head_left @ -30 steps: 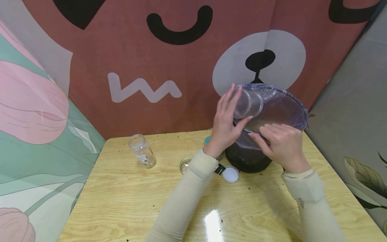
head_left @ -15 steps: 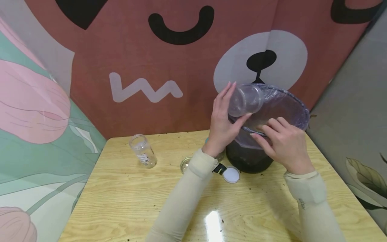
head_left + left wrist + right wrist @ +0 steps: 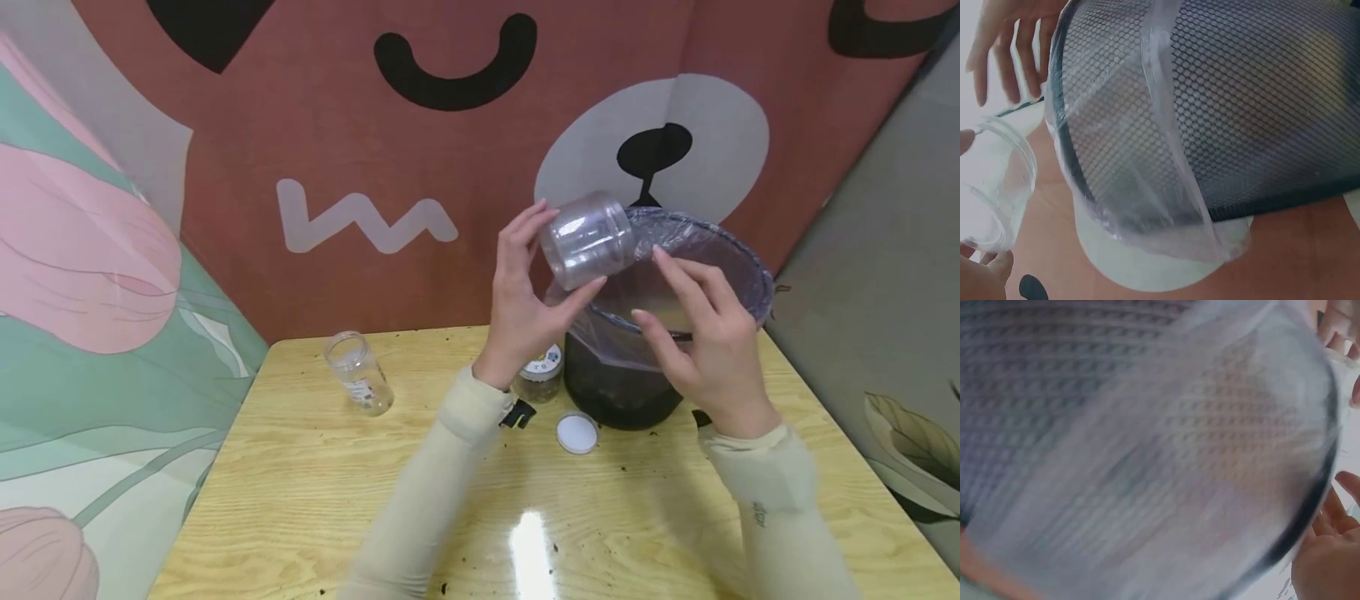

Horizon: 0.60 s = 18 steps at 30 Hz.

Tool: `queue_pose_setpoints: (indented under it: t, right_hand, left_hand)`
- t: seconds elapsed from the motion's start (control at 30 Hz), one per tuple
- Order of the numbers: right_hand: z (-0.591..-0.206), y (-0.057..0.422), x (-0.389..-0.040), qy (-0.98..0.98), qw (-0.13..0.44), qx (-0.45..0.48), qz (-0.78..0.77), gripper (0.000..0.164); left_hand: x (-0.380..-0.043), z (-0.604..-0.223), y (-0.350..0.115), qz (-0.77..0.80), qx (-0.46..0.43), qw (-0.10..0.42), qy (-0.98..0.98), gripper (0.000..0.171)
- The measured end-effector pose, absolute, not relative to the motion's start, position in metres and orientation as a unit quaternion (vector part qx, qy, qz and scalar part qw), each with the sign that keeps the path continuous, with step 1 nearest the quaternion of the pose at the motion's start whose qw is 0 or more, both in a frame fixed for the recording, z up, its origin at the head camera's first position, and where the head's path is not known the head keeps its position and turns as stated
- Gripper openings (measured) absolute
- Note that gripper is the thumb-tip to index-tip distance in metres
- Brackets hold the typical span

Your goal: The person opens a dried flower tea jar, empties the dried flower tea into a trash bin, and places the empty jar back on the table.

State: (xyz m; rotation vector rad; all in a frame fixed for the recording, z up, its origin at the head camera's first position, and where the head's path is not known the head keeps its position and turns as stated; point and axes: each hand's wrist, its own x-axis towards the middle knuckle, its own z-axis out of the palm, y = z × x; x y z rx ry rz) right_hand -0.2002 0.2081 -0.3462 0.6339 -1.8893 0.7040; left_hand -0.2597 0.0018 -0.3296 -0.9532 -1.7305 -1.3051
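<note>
Clear jar hangs at the L edge of the lined bin, clamped btwn thumb and fingers of my L hand, tilted well off upright w/ its ringed end toward the bin. A sec ago it sits over the bin's mouth; now it's shifted L. My R hand changes too: fingers, earlier folded at the rim, now stretch out, spread from the thumb and holding nothing visible. Can't tell if the thumb touches the plastic liner. My read: R is about free of the bin, and the jar, see-through w/ no contents I can make out, has freer play.

Edges: L wrist view puts jar and rim apart, though close; my R fingertips hang just beside the jar, not on it. Below, a labelled jar stands next to the bin, w/ a white lid flat in front, so a straight drop there is tight. Backdrop closes off the rear. Most room: L across the table, short of the tall jar, or toward me.
</note>
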Motion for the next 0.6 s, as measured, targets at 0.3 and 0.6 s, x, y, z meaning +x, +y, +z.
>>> queue_pose_setpoints:
  t: [0.3,0.6]
  right_hand:
    - [-0.344,0.172,-0.198,-0.774,0.446,0.332,0.304,0.066]
    - [-0.355,0.142,-0.205,-0.758,0.413,0.391,0.319,0.066]
  left_hand:
    - [-0.255,-0.337,-0.022,-0.501,-0.399,0.378,-0.668,0.091]
    - [-0.255,-0.342,-0.055,-0.43,-0.349,0.42,-0.719,0.093]
